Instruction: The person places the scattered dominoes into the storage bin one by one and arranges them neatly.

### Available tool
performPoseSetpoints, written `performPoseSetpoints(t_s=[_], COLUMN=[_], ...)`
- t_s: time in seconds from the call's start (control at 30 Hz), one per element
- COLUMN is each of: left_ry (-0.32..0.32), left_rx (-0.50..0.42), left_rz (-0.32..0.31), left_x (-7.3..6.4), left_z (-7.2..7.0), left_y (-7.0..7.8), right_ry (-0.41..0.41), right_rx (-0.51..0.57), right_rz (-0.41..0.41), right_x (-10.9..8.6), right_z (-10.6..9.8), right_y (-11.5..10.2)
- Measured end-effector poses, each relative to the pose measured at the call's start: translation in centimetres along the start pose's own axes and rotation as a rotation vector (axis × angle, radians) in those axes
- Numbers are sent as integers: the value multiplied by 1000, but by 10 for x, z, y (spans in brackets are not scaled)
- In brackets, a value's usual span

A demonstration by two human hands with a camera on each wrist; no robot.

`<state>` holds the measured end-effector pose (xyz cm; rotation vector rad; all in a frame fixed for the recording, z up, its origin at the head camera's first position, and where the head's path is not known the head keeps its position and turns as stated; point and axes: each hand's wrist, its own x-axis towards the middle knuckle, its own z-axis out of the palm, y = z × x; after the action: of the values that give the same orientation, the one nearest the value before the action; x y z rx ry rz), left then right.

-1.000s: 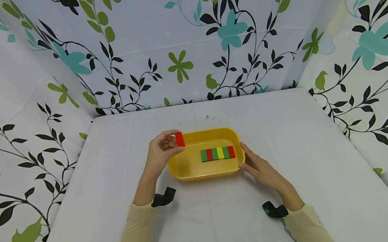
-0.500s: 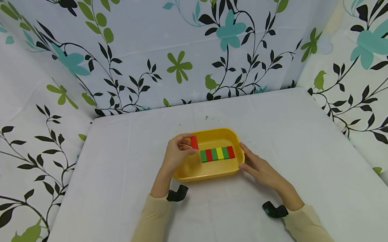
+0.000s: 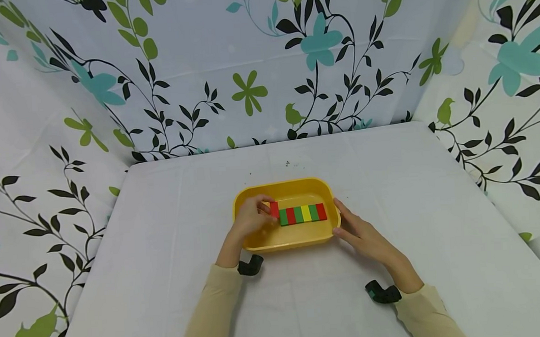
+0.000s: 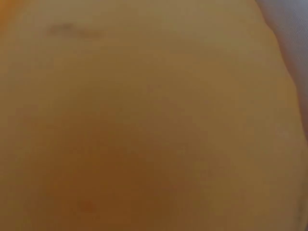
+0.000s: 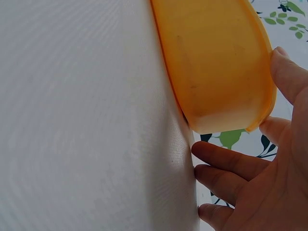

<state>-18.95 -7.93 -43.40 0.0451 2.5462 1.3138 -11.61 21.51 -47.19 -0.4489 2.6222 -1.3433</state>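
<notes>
My left hand (image 3: 250, 216), inside the yellow tray (image 3: 261, 244), pinches a red block (image 3: 274, 209) between thumb and fingers. That block stands at the left end of a row of flat blocks (image 3: 305, 214) coloured green, red and yellow, right beside the row's green end. The right hand (image 3: 365, 235) rests at the tray's right end. In the right wrist view its thumb and index finger touch the tray's rim, and the other fingers extend loosely beside the tray. A blurred skin-toned surface fills the left wrist view, hiding the left hand's work.
The tray stands on a table (image 3: 304, 299) covered with white cloth. A curtain (image 3: 191, 65) patterned with leaves and flowers hangs behind it and at both sides. Black wrist cameras sit on the left wrist (image 3: 250, 265) and the right wrist (image 3: 383, 292).
My left hand has carried the red block from over the tray's left rim rightward and down into the tray, to the left end of the row. The right hand has stayed put.
</notes>
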Motion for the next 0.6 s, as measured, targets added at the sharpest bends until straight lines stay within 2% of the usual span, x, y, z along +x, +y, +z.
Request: performPoseSetpoints(t_s=[0.27,0.6], left_ry=[-77,-75], left_rx=[54,57], left_rz=[-20,-46], left_x=[6,5], left_z=[5,8], left_y=[-7,-8], right_ry=[1,-1], right_rx=[-1,-8], right_rz=[-6,3], right_x=[0,0], right_z=[0,0], right_y=[1,-1])
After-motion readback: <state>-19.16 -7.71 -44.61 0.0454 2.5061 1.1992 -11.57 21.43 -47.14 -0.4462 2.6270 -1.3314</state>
